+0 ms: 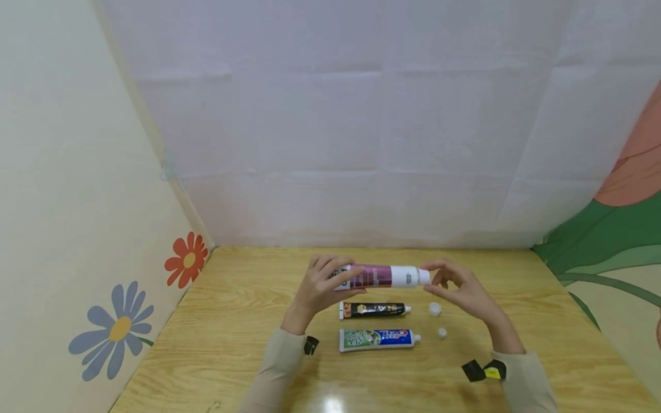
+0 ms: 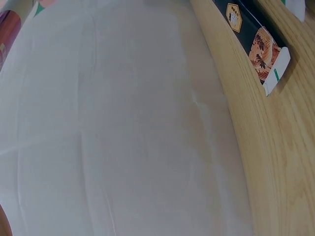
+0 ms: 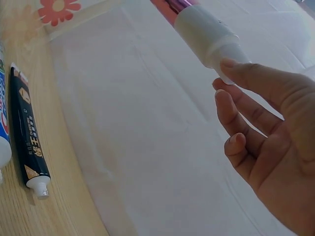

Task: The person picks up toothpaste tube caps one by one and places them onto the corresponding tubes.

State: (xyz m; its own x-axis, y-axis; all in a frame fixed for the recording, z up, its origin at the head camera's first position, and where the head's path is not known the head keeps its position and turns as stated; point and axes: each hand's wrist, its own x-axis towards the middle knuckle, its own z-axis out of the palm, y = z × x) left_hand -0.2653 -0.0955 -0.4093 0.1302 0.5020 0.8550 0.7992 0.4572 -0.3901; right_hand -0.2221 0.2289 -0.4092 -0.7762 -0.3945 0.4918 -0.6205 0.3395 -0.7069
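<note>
A purple and white tube (image 1: pixel 377 276) is held level above the table, its white cap (image 1: pixel 424 277) toward the right. My left hand (image 1: pixel 319 287) grips its left end, fingers wrapped over the printed side. At the other end, the thumb and fingertips of my right hand (image 1: pixel 462 291) pinch the cap, seen close up in the right wrist view (image 3: pixel 275 113). Below the held tube lie a black toothpaste tube (image 1: pixel 374 310) and a green and blue toothpaste tube (image 1: pixel 379 339), both uncapped with their nozzles to the right.
Two loose white caps, a larger one (image 1: pixel 435 309) and a smaller one (image 1: pixel 442 332), lie right of the tubes on the wooden table (image 1: pixel 232 355). A pale sheet (image 1: pixel 335 126) hangs behind the table. Flower-painted panels (image 1: pixel 119 330) stand at the sides.
</note>
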